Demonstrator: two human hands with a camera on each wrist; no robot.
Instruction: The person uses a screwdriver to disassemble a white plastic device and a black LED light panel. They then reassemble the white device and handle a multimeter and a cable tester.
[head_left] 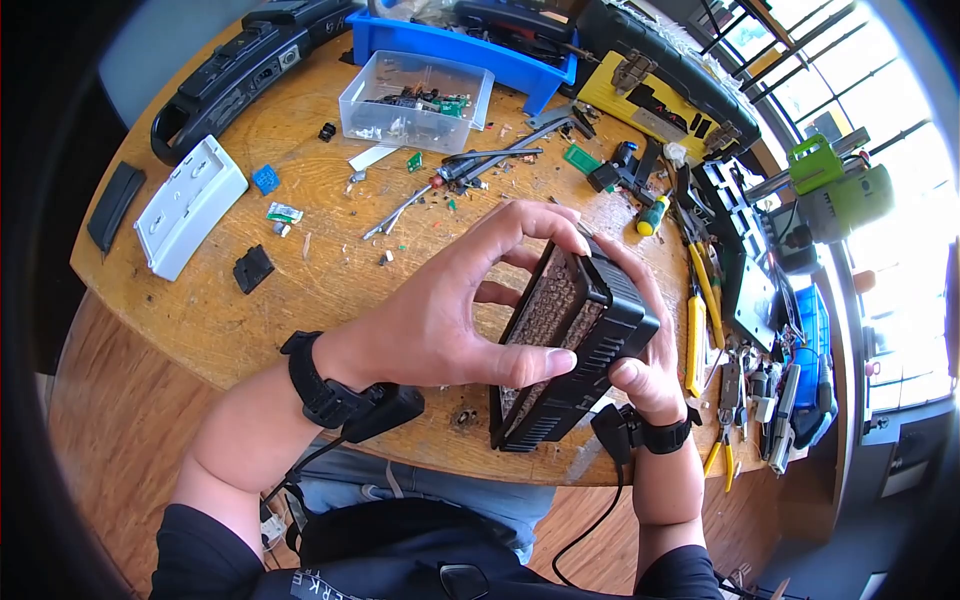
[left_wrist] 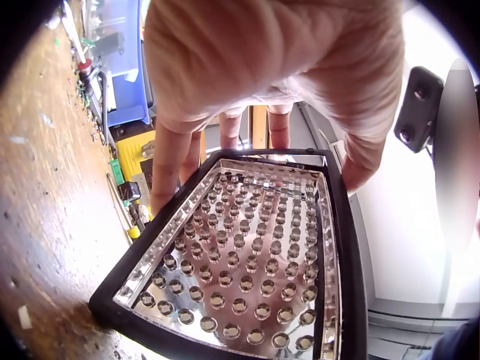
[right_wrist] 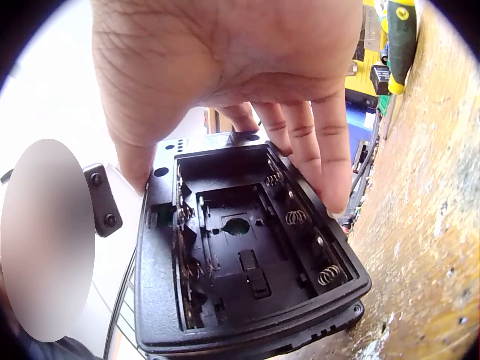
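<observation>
Between both hands, tilted up over the wooden table, is a black LED lamp (head_left: 585, 375). My left hand (head_left: 445, 300) grips it by the edges of its lit-side face, thumb on the near side and fingers at the far edge. In the left wrist view that face shows rows of LEDs (left_wrist: 240, 262) in a shiny reflector. My right hand (head_left: 655, 370) holds the lamp from its back, thumb and fingers on opposite edges. The right wrist view shows an uncovered battery compartment (right_wrist: 236, 244) with coil springs and no batteries in it.
A clear plastic box (head_left: 410, 110) of small parts stands beyond the hands, near a blue bin (head_left: 460, 50). Screwdrivers, pliers (head_left: 705, 290) and a yellow-handled tool lie to the right. A white casing (head_left: 190, 205) and a black scrap (head_left: 253, 268) are at left.
</observation>
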